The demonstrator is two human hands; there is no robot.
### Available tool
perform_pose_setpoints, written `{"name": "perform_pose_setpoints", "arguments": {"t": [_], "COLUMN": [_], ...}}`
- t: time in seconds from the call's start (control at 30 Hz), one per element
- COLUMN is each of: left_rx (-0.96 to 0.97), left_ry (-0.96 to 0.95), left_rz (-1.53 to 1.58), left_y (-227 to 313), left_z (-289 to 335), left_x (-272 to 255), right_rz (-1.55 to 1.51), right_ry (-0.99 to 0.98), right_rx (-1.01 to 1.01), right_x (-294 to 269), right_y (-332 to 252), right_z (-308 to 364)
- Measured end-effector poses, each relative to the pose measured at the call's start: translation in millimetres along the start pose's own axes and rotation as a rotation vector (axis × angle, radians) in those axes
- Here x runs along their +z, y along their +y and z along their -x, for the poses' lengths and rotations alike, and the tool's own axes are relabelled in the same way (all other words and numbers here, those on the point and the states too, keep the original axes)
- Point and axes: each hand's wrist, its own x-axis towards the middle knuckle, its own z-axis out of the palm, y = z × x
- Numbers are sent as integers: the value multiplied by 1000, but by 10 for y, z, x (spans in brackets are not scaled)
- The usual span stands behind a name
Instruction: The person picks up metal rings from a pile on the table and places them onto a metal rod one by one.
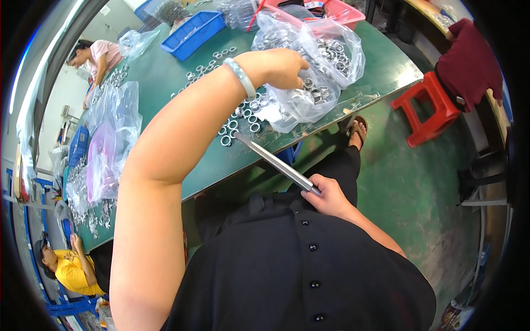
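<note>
My left hand (286,67) reaches across the table to a clear plastic bag (295,113) of silver metal rings (317,92). Its fingers bend down at the bag's opening, and what they grip, if anything, is hidden. A jade-like bangle (240,78) circles that wrist. In front of my body, my right hand (328,196) is closed around the thick end of a tapered metal ring mandrel (276,161). The mandrel's thin tip points up and left, next to loose rings (227,132) at the table's near edge.
On the green table (215,165) stand a blue bin (193,36) and a pink tray (350,14). A red stool (428,107) is on the floor at right, by a person in dark red (472,60). Two others, in pink (105,53) and yellow (74,273), sit at left.
</note>
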Motion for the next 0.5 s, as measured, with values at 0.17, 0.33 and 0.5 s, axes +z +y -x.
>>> {"name": "perform_pose_setpoints", "arguments": {"t": [0.17,0.33,0.5], "left_rx": [36,171,-300], "left_ry": [146,713,702], "left_rz": [110,268,386], "left_y": [-86,-162,-112], "left_z": [52,469,1048], "left_x": [101,172,535], "right_rz": [25,-23,-254], "right_ry": [11,78,169], "right_rx": [21,12,97], "right_x": [16,53,65], "right_y": [-21,27,132], "right_z": [27,66,132]}}
